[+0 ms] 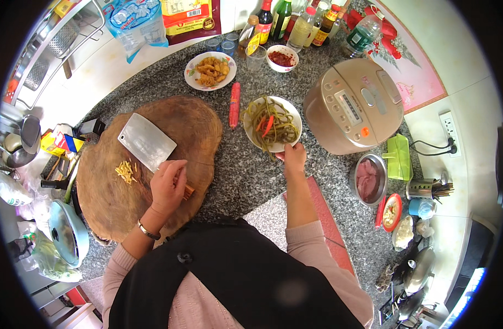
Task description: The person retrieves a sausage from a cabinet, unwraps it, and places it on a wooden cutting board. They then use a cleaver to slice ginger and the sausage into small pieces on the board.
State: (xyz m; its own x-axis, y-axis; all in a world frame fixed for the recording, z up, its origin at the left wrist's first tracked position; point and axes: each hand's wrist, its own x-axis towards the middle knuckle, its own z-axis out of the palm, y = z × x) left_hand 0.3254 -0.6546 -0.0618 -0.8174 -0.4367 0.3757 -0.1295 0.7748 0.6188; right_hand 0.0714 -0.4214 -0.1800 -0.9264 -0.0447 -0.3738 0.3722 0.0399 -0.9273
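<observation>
My left hand [167, 185], with a bracelet at its wrist, lies over the handle of a metal cleaver [146, 140] on the round wooden chopping board [111, 205]; whether its curled fingers grip the handle is hidden. Beside the blade is a small heap of chopped yellowish pieces [126, 171]. With my right hand [294, 159] I grip the near rim of a white plate [292, 114] bearing long green pickled vegetables [278, 130] and red chili pieces [268, 126]. Some strands hang over the plate's edge. A red-wrapped sausage [234, 106] lies between board and plate.
Behind stand a plate of fried food [212, 72], a bowl of chili sauce [282, 59] and several bottles [303, 28]. A rice cooker [354, 107] and a metal bowl of raw meat [367, 179] are at right; a blue lidded pot [66, 234] is at left.
</observation>
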